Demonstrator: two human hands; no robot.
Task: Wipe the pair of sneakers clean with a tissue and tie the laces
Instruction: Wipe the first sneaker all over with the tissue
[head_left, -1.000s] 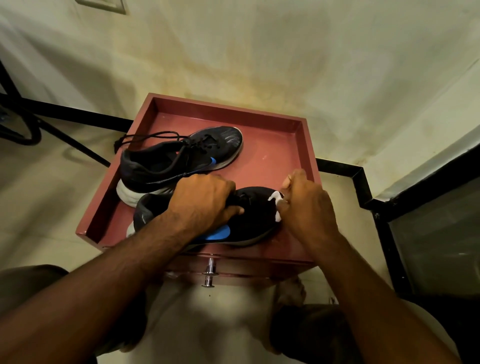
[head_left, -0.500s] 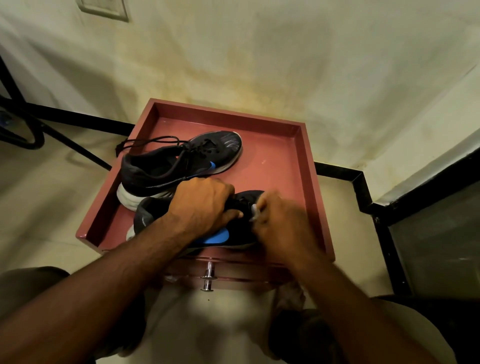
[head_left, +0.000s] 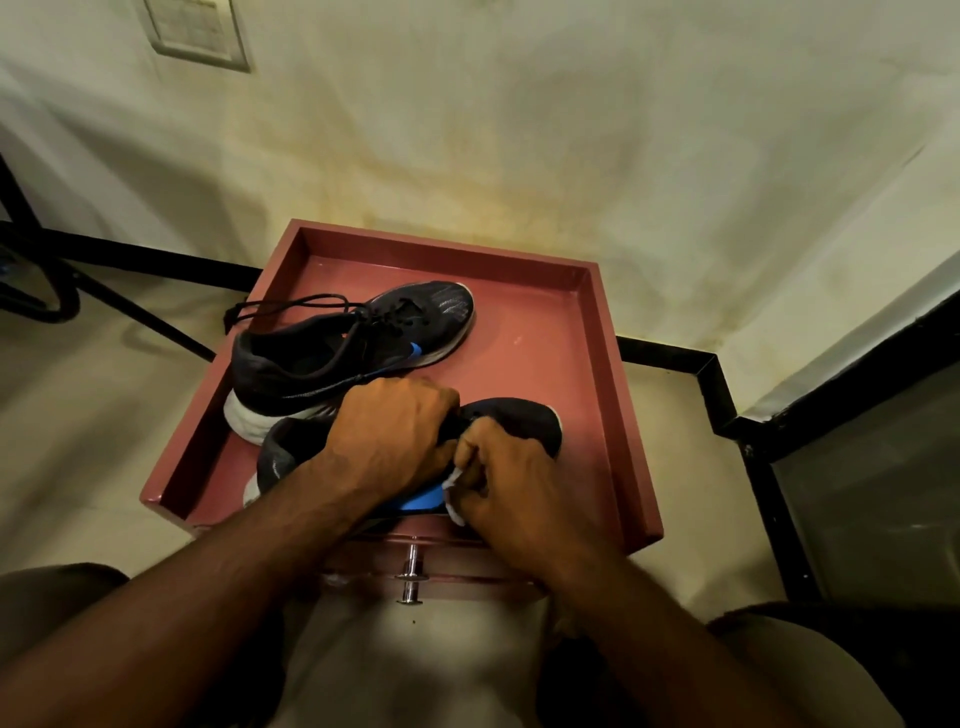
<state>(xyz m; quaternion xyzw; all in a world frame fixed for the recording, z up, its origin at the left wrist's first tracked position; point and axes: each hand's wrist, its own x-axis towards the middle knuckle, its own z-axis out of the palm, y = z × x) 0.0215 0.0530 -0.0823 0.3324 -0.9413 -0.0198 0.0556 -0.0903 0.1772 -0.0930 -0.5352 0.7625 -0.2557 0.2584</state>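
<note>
Tissue (head_left: 453, 480), soft and easily torn, sits bunched in the right hand (head_left: 511, 483); left hand (head_left: 395, 436) clamps the near sneaker (head_left: 519, 421) over its firm midfoot.

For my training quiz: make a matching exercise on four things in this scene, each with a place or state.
Things:
1. far sneaker
2. near sneaker
3. tissue
4. tray

States:
A. pinched in the right hand
B. red, holding both shoes
C. laces loose, trailing over the rim
D. gripped by the left hand

Pairs: 1-C, 2-D, 3-A, 4-B
</note>
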